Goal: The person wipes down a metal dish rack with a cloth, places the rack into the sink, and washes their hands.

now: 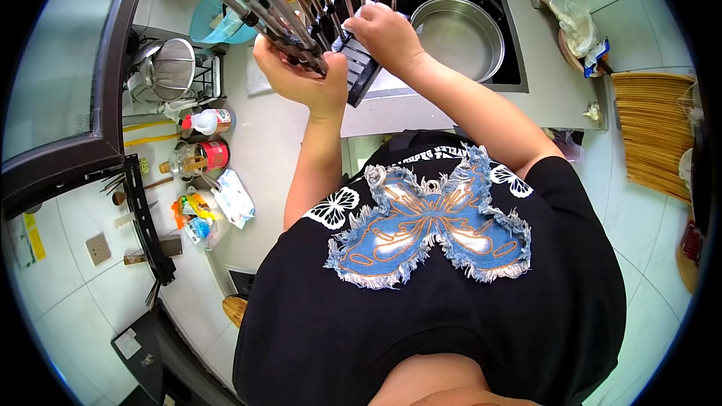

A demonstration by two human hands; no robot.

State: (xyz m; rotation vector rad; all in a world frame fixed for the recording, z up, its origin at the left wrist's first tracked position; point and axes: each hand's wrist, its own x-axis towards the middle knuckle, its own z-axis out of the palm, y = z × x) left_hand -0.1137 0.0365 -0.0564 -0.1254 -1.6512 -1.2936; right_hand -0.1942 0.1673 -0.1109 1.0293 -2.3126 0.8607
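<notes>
Rack [293,24]: metal rods with black fittings, tilted over the table [556,68], left of 1 metal pot [460,39]
Left hand [307,89]: fingers gripping the rack's near side
Right hand [385,36]: fingers bent at the rack, something white beside them; grip cannot be told
Pot: on the black cooktop [516,49]
</notes>
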